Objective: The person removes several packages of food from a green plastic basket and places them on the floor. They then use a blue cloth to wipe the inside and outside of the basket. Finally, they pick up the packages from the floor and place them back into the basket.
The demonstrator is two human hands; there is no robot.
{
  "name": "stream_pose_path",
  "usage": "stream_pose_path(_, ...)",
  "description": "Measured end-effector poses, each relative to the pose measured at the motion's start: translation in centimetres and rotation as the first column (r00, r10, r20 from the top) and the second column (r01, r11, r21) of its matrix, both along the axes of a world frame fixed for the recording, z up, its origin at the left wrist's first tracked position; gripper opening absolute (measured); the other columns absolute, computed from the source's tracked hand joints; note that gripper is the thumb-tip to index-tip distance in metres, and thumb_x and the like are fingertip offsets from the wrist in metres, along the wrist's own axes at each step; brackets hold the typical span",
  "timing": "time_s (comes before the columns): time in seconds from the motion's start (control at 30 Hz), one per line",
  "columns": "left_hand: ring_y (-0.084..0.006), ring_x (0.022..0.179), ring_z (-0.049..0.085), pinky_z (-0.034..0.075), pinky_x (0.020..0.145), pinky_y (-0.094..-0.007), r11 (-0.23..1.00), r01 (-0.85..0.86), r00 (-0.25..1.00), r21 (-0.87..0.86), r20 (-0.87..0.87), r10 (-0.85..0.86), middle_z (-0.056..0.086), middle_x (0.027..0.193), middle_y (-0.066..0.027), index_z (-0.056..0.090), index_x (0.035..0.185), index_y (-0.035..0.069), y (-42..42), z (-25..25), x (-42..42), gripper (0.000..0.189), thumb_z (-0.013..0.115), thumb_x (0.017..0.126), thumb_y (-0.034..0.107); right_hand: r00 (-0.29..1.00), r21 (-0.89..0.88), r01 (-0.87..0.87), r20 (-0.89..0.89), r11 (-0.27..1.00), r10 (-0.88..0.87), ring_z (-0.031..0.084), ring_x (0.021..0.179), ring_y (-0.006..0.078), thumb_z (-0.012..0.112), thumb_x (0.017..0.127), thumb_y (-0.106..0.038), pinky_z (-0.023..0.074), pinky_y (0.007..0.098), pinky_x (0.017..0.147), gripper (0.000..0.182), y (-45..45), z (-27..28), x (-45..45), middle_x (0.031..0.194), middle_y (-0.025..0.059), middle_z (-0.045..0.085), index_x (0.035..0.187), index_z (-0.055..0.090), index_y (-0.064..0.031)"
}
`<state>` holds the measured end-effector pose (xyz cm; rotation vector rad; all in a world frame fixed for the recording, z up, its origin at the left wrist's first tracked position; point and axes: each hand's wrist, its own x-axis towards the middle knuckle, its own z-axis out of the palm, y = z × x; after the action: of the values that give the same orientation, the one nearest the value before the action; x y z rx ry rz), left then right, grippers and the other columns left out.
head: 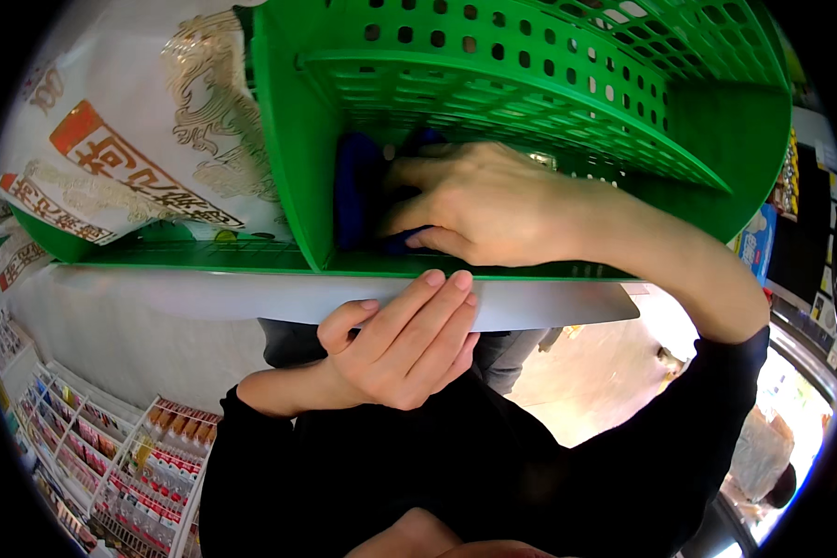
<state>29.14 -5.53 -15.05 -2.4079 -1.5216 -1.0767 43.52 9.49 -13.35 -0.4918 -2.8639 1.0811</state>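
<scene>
A green perforated plastic bin with dividers (286,139) spans the upper view, above a pale metal shelf edge (565,303). My right hand (488,202) reaches from the right into its middle compartment, fingers bent over a dark blue cloth (357,192) lying against the left divider. The fingertips are partly lost in shadow and blur, and the cloth bunches around them. My left hand (404,342) rests against the shelf edge in front of the bin, fingers together and extended, thumb slightly apart, holding nothing. In the left compartment stand white printed packages (139,125).
Wire racks with bottles and small packets (146,481) are at the lower left. A blue and white package (757,240) is beyond the bin's right end. A person (764,453) is at the far lower right. Pale floor (572,383) shows under my right arm.
</scene>
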Motion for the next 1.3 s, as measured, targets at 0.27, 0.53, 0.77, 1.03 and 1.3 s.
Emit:
stream_pose_path(0.27, -0.0098, 0.095, 0.066, 0.027, 0.091, -0.0325, 0.999, -0.021, 1.0, -0.024, -0.003, 0.021, 0.071, 0.106, 0.0023, 0.072, 0.092, 0.014, 0.1, 0.0, -0.1, 0.023, 0.061, 0.075, 0.025, 0.842, -0.008, 0.088, 0.535, 0.996, -0.07, 0.066, 0.086, 0.0274, 0.069, 0.068, 0.002, 0.0535, 0.0383, 0.075, 0.024, -0.2, 4.6, 6.8, 0.101, 0.0093, 0.061, 0.089, 0.07, -0.0084)
stream_pose_path(0.53, -0.012, 0.098, 0.065, 0.028, 0.093, -0.0337, 0.999, -0.001, 1.0, -0.038, 0.003, 0.001, 0.07, 0.107, 0.0001, 0.071, 0.096, 0.012, 0.0, 0.3, 0.1, 0.025, 0.063, 0.077, 0.028, 0.728, 0.151, 0.202, 0.638, 0.968, -0.251, 0.065, 0.083, 0.0303, 0.061, 0.072, 0.006, 0.0522, 0.0395, 0.074, 0.026, -1.5, 4.8, 10.6, 0.097, 0.0134, 0.06, 0.095, 0.066, -0.0047)
stream_pose_path(0.77, -0.0204, 0.102, 0.061, 0.033, 0.098, -0.0378, 0.999, 0.032, 0.996, 0.031, 0.086, -0.035, 0.068, 0.106, -0.0053, 0.07, 0.102, 0.008, -0.7, 0.3, -0.8, 0.029, 0.064, 0.077, 0.021, 0.835, -0.557, 0.488, 0.073, 0.672, -0.546, 0.059, 0.102, 0.0178, 0.061, 0.081, 0.005, 0.0467, 0.0309, 0.089, 0.037, -2.4, 7.3, 7.2, 0.115, 0.0095, 0.063, 0.117, 0.063, -0.0049)
stream_pose_path(1.03, -0.0248, 0.099, 0.06, 0.04, 0.095, -0.044, 0.997, 0.041, 0.996, 0.069, 0.072, -0.046, 0.064, 0.103, -0.0089, 0.068, 0.103, 0.004, -1.1, 0.6, -0.6, 0.031, 0.068, 0.074, 0.016, 0.979, -0.109, 0.194, -0.046, 0.975, -0.2, 0.061, 0.094, 0.0332, 0.063, 0.081, -0.007, 0.0498, 0.0384, 0.081, 0.024, -3.8, 7.0, 0.4, 0.102, 0.0124, 0.062, 0.105, 0.064, -0.0058)
stream_pose_path(1.3, -0.0293, 0.107, 0.057, 0.04, 0.099, -0.0476, 0.997, 0.029, 0.999, 0.069, 0.013, -0.03, 0.061, 0.116, -0.0121, 0.065, 0.11, 0.003, 0.1, 1.5, -0.2, 0.036, 0.066, 0.077, 0.015, 0.859, 0.067, 0.502, 0.08, 0.862, -0.506, 0.063, 0.08, 0.03, 0.069, 0.068, -0.009, 0.0499, 0.0371, 0.072, 0.024, -6.5, 8.5, 12.7, 0.088, 0.0108, 0.063, 0.092, 0.068, -0.0049)
